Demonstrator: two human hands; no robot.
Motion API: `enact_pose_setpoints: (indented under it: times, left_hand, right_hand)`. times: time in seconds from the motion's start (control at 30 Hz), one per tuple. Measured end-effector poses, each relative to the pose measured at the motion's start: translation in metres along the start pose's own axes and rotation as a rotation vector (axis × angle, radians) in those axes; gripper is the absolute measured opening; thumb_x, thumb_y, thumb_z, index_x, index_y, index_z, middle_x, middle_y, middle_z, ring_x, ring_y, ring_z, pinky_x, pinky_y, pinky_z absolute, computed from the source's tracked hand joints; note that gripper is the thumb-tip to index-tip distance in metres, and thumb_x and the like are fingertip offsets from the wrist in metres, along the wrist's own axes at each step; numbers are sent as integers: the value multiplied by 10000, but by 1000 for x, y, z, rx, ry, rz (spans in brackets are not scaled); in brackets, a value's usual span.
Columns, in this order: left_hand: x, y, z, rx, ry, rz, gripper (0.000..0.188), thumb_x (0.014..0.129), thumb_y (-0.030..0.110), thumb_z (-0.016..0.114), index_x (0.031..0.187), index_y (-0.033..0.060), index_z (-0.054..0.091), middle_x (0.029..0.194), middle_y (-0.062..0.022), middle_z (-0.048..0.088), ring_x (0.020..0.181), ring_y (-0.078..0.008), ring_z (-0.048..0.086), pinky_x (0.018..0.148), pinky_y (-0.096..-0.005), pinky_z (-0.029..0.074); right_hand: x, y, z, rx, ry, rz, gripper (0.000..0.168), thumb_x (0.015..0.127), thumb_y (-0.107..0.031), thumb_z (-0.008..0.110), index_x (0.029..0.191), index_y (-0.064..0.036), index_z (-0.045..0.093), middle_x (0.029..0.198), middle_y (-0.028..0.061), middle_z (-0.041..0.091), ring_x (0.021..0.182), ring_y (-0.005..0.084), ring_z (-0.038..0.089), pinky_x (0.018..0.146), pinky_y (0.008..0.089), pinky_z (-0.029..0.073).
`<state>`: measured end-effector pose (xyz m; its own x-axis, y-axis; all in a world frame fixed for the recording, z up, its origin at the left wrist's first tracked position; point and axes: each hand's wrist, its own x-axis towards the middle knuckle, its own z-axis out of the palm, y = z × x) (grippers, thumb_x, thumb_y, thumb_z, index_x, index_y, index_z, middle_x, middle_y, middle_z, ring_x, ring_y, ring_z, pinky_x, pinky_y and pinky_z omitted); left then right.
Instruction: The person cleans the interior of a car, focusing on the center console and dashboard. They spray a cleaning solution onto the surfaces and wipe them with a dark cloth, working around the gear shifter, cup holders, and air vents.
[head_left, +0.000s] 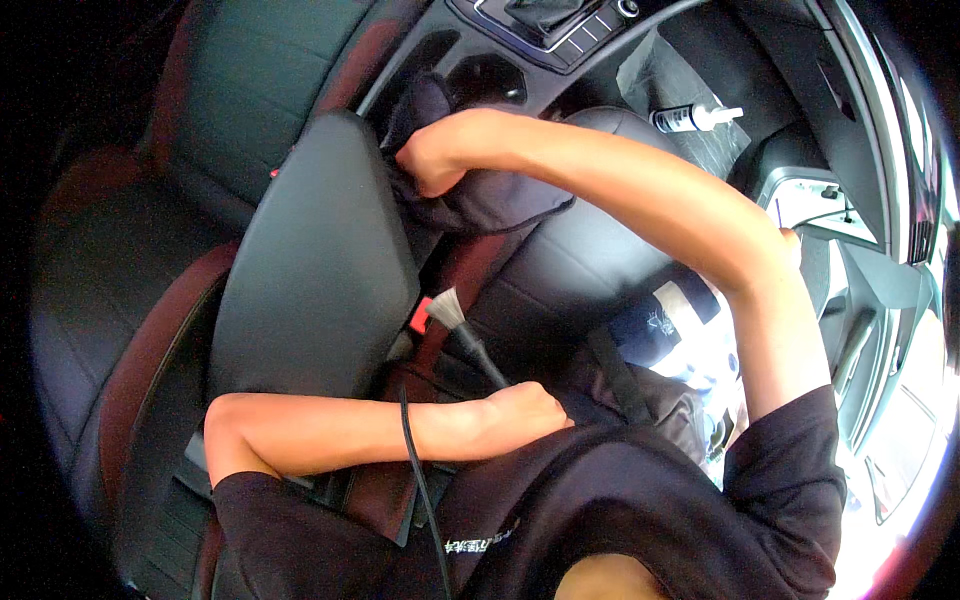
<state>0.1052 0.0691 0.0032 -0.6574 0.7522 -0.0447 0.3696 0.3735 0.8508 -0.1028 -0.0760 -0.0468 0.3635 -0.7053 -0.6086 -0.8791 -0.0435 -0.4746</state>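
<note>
My left hand (525, 409), low in the view and close to my body, is closed around the black handle of a detailing brush (469, 337). The brush's pale bristles point up and left, beside a red seat belt buckle (421, 315). Farther forward, my right hand (433, 161) grips a dark cloth (510, 201) against the side of the black centre armrest (315, 247). Its fingers are mostly hidden by the cloth and the armrest. The cloth's loose part drapes over the edge of a black front seat (577, 255).
Ahead lie cup holders (487, 79) and the gear lever console (555, 30). A white-capped bottle (686, 118) rests on a clear plastic sheet (637, 71) in the footwell. A dark cord (421, 472) crosses my left forearm. The open door (847, 300) is at right.
</note>
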Motion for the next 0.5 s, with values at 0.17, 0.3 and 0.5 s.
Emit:
enact_pose_setpoints:
  times: [0.17,0.3,0.5]
  left_hand:
    - [-1,1,6,37,12,9,147,828,151,523,874,30,591,754,-143,655,685,-309,675,575,-415,538]
    - [1,-2,6,13,-5,-8,143,823,163,537,869,47,606,724,-140,651,703,-311,677,586,-418,540]
    - [2,-1,11,18,-44,-20,141,820,158,538,874,55,618,738,-133,658,716,-309,678,597,-414,543]
  right_hand:
    - [-61,4,-15,396,271,-108,445,828,-345,510,901,78,631,812,244,651,797,333,641,762,445,479]
    - [-163,36,-28,593,359,56,328,819,-263,544,890,45,632,831,173,644,873,265,641,748,379,493]
    - [-232,57,37,948,790,239,301,813,-241,546,888,36,636,834,187,649,859,304,641,755,402,501]
